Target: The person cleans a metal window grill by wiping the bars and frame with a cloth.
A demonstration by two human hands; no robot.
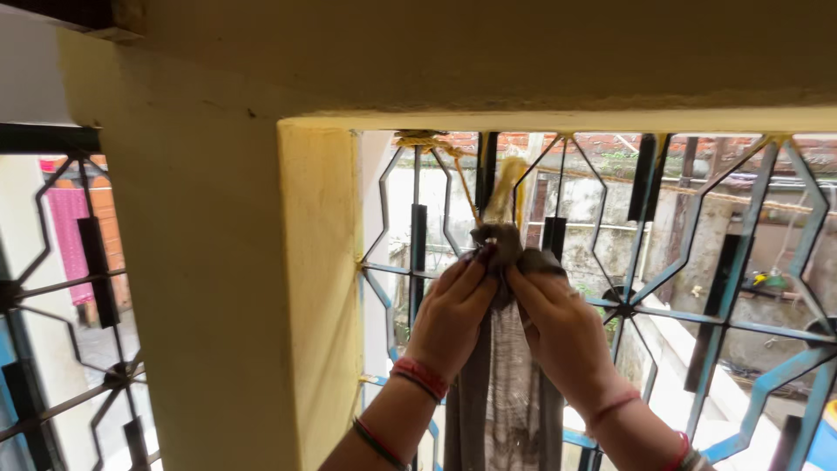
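Both hands (501,305) pinch thin, seemingly sheer grey cloth (501,392).

A thick yellow pillar (227,288) fills my nine o'clock, under a pale yellow beam (488,52) at twelve. From the centre to three o'clock runs a blue-grey window grille (689,262) of angular bars, daylight pouring through. Beyond it, weathered grey walls (741,218) and red brick (602,142). Far left, another dark grille (78,279).
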